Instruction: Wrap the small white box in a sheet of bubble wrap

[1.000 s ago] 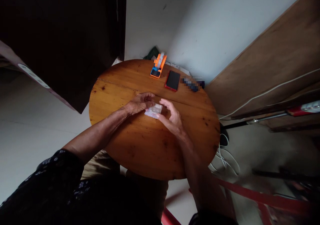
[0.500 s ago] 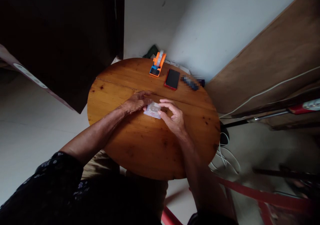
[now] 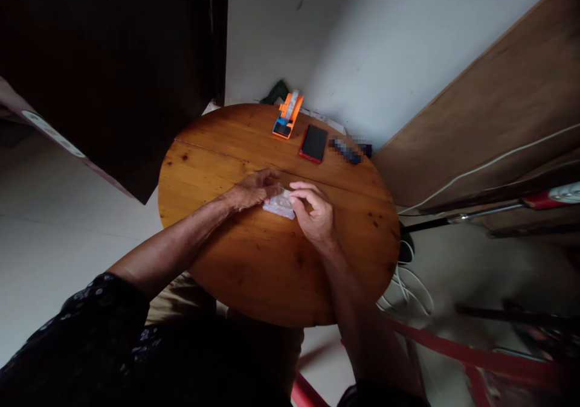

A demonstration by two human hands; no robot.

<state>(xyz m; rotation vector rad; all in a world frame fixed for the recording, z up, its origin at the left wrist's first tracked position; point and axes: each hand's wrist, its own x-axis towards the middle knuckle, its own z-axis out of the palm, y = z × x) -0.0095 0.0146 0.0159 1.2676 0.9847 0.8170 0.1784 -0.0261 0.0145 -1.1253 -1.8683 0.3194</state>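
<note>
A small packet in clear, crinkled plastic (image 3: 278, 205) lies on the round wooden table (image 3: 258, 268), between my two hands. My left hand (image 3: 255, 188) is closed at the packet's left edge, thumb and fingers pinching the plastic. From the right, my right hand (image 3: 315, 212) pinches the packet's upper right corner between thumb and index finger, the other fingers curled above. What the plastic wraps is too blurred to name.
Near the table's far edge stand an orange tape dispenser (image 3: 289, 115) and a phone in a red case (image 3: 313, 143). A blurred-out dark item (image 3: 347, 150) lies to their right. A wall rises behind, and white cables (image 3: 414, 286) hang at the right.
The packet's plastic has shifted slightly right and down. My right thumb and index finger have come closer together at its corner. My left hand stays at the left edge.
</note>
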